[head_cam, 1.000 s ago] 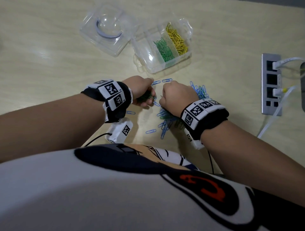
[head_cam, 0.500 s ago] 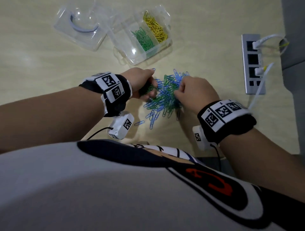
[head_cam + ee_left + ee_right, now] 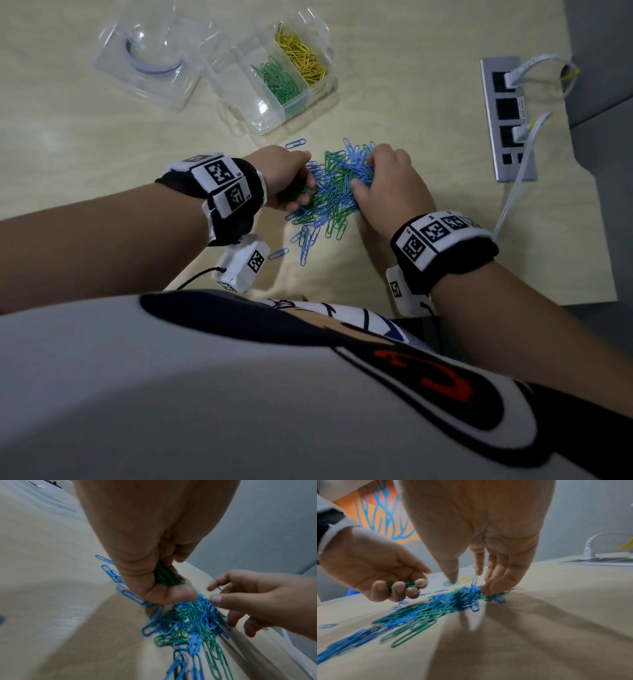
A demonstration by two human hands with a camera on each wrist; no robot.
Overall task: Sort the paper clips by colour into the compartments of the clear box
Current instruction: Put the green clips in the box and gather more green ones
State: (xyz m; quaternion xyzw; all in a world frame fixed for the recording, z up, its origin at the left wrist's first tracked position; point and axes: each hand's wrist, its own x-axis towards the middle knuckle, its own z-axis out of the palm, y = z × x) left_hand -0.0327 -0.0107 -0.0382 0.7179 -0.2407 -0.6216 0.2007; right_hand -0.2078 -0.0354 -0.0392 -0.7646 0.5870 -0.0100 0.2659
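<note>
A mixed pile of blue and green paper clips (image 3: 334, 192) lies on the table between my hands. My left hand (image 3: 291, 181) curls round a bunch of green clips (image 3: 167, 576) at the pile's left edge. On the pile's right side my right hand (image 3: 383, 181) spreads straight fingers, and its fingertips (image 3: 488, 591) press onto the clips. The clear box (image 3: 239, 102) stands behind the pile, with green clips (image 3: 277, 82) in its middle compartment and yellow clips (image 3: 303, 60) in the right one.
The box's clear lid (image 3: 150, 58) lies at the back left. A grey socket strip (image 3: 507, 116) with white cables (image 3: 517, 181) sits at the right, close to the table's edge. A few stray blue clips (image 3: 296, 143) lie around the pile.
My right hand has moved off the top of the pile to its right side and opened its fingers, which uncovers the clips. My left hand still grips its green clips.
</note>
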